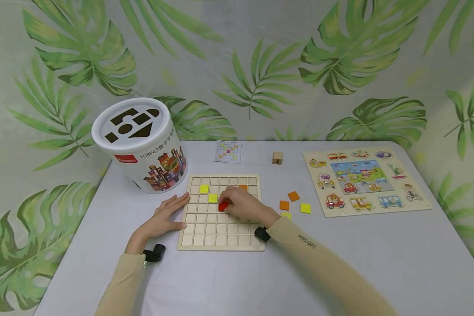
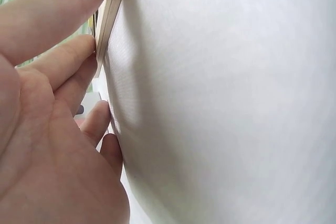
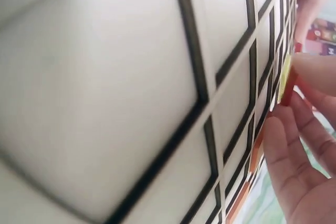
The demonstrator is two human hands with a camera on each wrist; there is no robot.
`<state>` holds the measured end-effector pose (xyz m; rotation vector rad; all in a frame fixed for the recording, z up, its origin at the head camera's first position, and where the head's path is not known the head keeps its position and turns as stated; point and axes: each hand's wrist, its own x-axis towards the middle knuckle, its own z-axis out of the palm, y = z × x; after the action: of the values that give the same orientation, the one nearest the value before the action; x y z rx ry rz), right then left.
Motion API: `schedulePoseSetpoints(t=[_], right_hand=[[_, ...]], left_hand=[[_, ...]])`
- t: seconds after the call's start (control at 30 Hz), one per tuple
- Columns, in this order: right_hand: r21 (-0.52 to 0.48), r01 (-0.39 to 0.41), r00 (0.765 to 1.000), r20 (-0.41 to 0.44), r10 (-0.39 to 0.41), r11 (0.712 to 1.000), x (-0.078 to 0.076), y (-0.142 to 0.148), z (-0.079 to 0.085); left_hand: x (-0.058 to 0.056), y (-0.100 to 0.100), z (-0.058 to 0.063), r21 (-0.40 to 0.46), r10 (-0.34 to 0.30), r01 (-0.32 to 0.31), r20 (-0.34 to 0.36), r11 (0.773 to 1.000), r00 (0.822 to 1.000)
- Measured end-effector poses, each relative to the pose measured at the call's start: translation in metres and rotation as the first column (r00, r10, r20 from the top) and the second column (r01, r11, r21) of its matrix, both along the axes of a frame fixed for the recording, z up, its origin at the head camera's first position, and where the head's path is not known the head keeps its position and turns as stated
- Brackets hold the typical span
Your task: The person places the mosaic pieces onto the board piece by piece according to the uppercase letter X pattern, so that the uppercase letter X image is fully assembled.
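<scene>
— What do the right hand's (image 1: 241, 204) fingers (image 3: 310, 72) hold?
— They pinch a red tile (image 1: 223, 206) over the grid board (image 1: 205, 230), mostly hidden.
— And the left hand (image 1: 167, 217)?
— Flat, fingers straight on the worktop (image 1: 379, 254), touching the board's left edge.

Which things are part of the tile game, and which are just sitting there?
In the game: grid board, red tile in right hand, left hand, loose tiles, pattern card.
Just sitting: white bucket, vehicle puzzle, wooden cube.
</scene>
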<state>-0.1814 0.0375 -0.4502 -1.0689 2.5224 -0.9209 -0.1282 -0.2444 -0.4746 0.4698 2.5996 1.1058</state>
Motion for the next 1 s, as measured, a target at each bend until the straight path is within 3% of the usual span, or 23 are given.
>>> schedulePoseSetpoints(t=[0.3,0.57,0.8,1.0], right_hand=[[0.065,0.004,0.997,-0.073,0.001,0.998,0.002,-0.009,-0.001],[0.048,0.038,0.999,-0.015,-0.037,0.998,0.003,0.000,0.002],[-0.079,0.098,0.995,0.044,-0.095,0.992,0.001,0.047,0.009],[-0.129,0.195,0.981,0.023,-0.194,0.972,0.003,0.107,0.009]], left_hand=[[0.000,-0.001,0.000,0.002,-0.003,0.003,-0.004,1.000,1.000],[0.000,0.000,-0.001,0.004,0.001,-0.001,-0.005,1.000,1.000],[-0.001,-0.001,-0.001,0.002,-0.002,0.002,-0.002,1.000,1.000],[-0.001,-0.001,-0.002,0.001,-0.004,0.004,-0.002,1.000,1.000]])
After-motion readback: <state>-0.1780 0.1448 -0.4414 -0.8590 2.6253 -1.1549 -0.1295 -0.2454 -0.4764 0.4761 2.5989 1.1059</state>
